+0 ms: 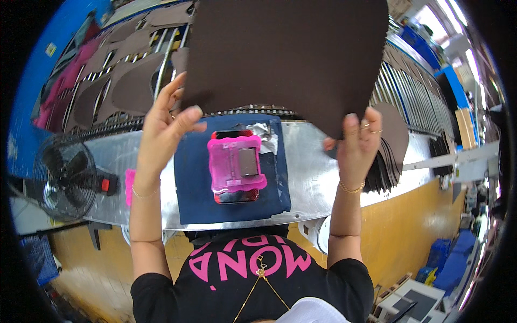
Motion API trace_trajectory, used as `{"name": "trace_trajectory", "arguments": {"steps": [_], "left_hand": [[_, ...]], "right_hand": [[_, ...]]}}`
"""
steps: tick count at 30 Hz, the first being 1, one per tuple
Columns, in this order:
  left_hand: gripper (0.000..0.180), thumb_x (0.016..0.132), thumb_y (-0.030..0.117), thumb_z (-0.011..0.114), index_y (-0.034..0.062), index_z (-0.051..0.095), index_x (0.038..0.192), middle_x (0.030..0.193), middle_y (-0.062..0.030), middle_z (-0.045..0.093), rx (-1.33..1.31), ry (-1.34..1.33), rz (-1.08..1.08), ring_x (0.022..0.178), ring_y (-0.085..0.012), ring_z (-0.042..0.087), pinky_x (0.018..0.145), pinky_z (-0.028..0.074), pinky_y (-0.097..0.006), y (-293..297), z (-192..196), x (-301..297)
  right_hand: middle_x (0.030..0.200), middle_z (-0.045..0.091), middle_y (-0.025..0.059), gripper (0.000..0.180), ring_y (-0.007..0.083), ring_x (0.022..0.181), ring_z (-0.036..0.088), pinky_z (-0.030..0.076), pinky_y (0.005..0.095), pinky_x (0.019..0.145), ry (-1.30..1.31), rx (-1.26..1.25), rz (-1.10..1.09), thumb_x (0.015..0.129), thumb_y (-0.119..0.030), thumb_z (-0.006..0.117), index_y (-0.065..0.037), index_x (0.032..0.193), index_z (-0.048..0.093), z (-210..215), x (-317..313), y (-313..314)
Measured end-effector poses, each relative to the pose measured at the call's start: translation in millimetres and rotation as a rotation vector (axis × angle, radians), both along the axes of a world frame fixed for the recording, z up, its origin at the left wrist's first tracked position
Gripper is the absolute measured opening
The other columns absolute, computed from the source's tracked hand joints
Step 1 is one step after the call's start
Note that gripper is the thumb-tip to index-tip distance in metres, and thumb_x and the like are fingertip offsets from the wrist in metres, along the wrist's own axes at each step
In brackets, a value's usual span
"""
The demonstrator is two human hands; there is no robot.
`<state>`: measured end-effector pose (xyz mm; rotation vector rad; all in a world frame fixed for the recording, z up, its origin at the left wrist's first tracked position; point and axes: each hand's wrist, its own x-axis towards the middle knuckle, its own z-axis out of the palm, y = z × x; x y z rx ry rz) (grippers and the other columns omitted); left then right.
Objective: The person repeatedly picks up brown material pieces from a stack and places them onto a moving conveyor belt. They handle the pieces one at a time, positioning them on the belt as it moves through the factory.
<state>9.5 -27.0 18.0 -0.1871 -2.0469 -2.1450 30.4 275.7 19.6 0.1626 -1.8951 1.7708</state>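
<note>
I hold up a large dark brown flexible sheet (285, 59), which fills the upper middle and has a curved lower edge. My left hand (167, 118) is at its lower left corner, thumb in front and fingers partly hidden behind. At the lower right corner, my right hand (358, 140) pinches the sheet between thumb and fingers. Below it, on a dark blue cloth (196, 188), lies a pink scalloped-edged object (223, 164) with a grey rectangular plate, on top of a red and black item (237, 196). Crumpled whitish wrapping (267, 141) is beside them.
A metal table (307, 167) spans the front. Behind it runs a slatted conveyor (398, 86) carrying brown cut pieces (134, 81). Right of my right hand, several brown pieces (390, 151) lie stacked. A black fan (67, 175) stands at left, near a small pink item (130, 187).
</note>
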Motion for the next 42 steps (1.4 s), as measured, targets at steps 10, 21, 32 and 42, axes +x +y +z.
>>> {"name": "trace_trajectory", "arguments": {"steps": [10,21,32,42], "left_hand": [[0.023,0.089,0.009,0.062,-0.0024,0.059,0.108,0.077,-0.0047,0.063,-0.422,0.157,0.266,0.057,-0.0092,0.06,0.049,0.046,-0.019,-113,31,45],[0.005,0.083,-0.003,0.061,-0.0065,0.059,0.087,0.072,-0.0045,0.055,-0.493,-0.138,-0.02,0.054,-0.0087,0.058,0.047,0.044,-0.022,-70,-23,47],[0.005,0.076,0.014,0.068,0.01,0.067,0.077,0.076,-0.0063,0.054,-0.868,0.421,-0.413,0.07,-0.0269,0.059,0.059,0.047,-0.037,47,-33,2],[0.009,0.075,0.017,0.07,0.0077,0.068,0.074,0.088,-0.0053,0.055,-0.655,1.123,-0.001,0.082,-0.0219,0.057,0.076,0.045,-0.037,114,55,-100]], "right_hand": [[0.088,0.069,0.0103,0.019,0.0233,0.066,0.06,0.047,0.0309,0.075,0.092,0.592,0.409,0.074,-0.009,0.075,-0.004,0.091,0.068,-46,-8,-75],[0.069,0.064,0.0042,0.014,0.0209,0.063,0.059,0.035,0.0349,0.078,0.154,0.926,0.204,0.067,-0.004,0.071,-0.011,0.079,0.068,-63,17,-13],[0.067,0.052,-0.0034,0.011,0.0058,0.067,0.046,0.037,0.0199,0.057,-0.423,0.6,-0.102,0.087,-0.005,0.063,0.002,0.095,0.064,-53,94,135],[0.09,0.064,0.0031,0.03,0.0081,0.082,0.056,0.044,0.0206,0.075,-0.083,0.394,-0.261,0.091,-0.011,0.059,-0.002,0.119,0.054,6,51,123]]}}
